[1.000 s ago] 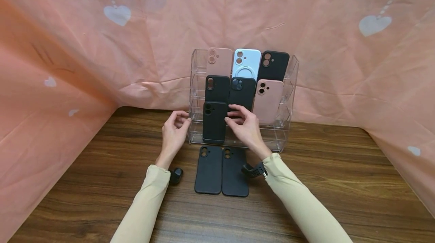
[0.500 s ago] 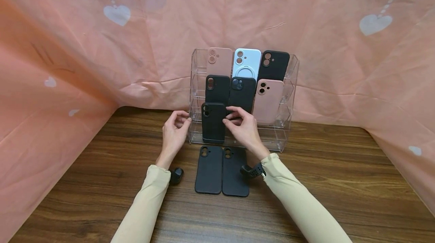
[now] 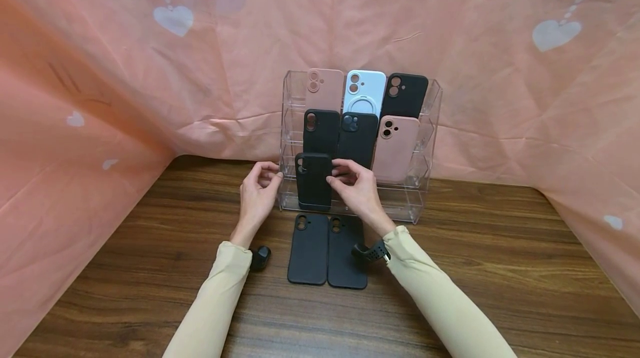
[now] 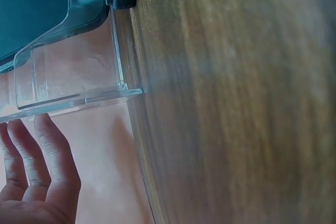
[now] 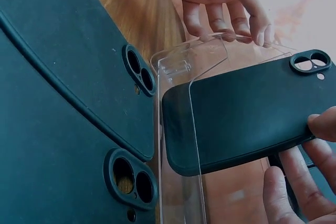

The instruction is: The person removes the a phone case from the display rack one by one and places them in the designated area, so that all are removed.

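Observation:
A black phone case (image 3: 314,183) stands in the lowest tier of the clear acrylic display stand (image 3: 380,199), at its left end. My right hand (image 3: 357,184) pinches that case by its right edge, thumb on the back face, as the right wrist view also shows. My left hand (image 3: 258,188) holds the stand's left side wall, its fingertips (image 4: 44,121) at the clear panel in the left wrist view. In the right wrist view the lower end of the held case (image 5: 236,119) sits behind the stand's front lip.
Two black phone cases (image 3: 307,249) lie side by side on the wooden table (image 3: 150,269) before the stand. Higher tiers hold a white case (image 3: 365,91), pink cases (image 3: 397,149) and several black ones. A pink cloth (image 3: 240,97) with hearts hangs behind and at both sides.
My right hand has drawn the held case's upper end slightly left and down, its base staying in the lowest tier. The left hand stays at the stand's side.

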A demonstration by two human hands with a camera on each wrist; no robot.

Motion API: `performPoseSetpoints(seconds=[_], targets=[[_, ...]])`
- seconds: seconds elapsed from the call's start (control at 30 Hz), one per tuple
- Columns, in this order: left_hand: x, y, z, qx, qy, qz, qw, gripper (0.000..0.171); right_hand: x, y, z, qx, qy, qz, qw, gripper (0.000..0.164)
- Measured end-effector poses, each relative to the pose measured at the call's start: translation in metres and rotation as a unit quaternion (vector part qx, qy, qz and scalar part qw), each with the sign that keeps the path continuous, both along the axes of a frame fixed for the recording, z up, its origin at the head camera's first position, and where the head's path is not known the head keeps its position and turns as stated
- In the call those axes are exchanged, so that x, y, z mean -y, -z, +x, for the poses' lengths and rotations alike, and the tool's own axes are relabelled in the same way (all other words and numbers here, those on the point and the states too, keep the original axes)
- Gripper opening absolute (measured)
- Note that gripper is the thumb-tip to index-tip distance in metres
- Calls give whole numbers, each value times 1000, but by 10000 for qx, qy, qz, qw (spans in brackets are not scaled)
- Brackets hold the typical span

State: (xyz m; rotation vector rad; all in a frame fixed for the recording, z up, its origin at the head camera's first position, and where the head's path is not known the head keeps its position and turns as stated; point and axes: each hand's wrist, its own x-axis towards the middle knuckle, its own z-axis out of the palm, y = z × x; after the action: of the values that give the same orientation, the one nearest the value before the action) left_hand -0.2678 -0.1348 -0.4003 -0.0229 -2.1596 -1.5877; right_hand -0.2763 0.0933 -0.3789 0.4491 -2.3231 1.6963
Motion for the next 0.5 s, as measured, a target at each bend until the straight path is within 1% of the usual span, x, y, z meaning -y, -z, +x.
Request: performPoseSetpoints(seconds=[0.23,0.5], targets=[[0,0,1,33,3,15,10000,15,-1,0,2,-217,70,-214,9995,33],[0,0,-1,-48,3,-1,10000,14,-3,-3,1,-371,155,-391,9984,29]])
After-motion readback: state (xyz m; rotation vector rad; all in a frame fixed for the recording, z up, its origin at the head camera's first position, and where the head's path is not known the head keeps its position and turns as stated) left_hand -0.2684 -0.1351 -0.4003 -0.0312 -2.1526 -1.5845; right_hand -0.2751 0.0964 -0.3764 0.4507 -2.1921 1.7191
